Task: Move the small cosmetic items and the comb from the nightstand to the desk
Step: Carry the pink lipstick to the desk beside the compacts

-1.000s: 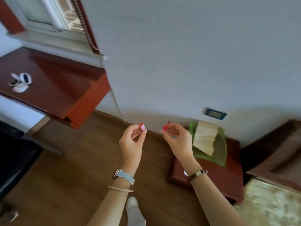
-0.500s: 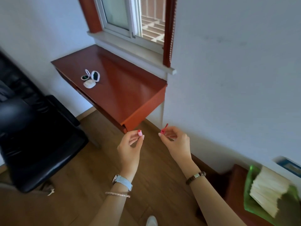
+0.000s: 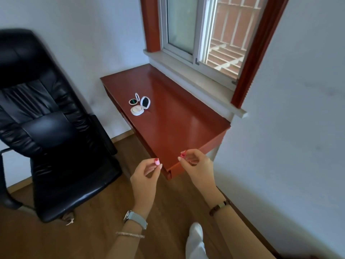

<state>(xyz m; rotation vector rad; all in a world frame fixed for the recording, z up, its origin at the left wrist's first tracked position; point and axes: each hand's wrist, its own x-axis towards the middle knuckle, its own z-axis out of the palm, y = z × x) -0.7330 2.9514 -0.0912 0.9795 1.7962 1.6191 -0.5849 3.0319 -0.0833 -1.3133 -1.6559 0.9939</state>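
Both forearms stuck out front, left hand [image 3: 145,176] pinching a small pink item [image 3: 156,162], right hand [image 3: 198,165] pinching a small red item [image 3: 183,154].

Study corner of a home room.
Red-brown wooden surface [image 3: 177,118] under the barred window [image 3: 179,25], black leather office chair [image 3: 46,118] left of the window, open makeup compacts [image 3: 139,106] below it, plank floor [image 3: 93,230].

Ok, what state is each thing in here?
left hand: pinches a small pink item, short of the desk.
right hand: pinches a small red-pink item at the desk's near corner.
large compact: open, lying on the desk.
small compact: open, lid raised, beside it.
office chair: unoccupied.
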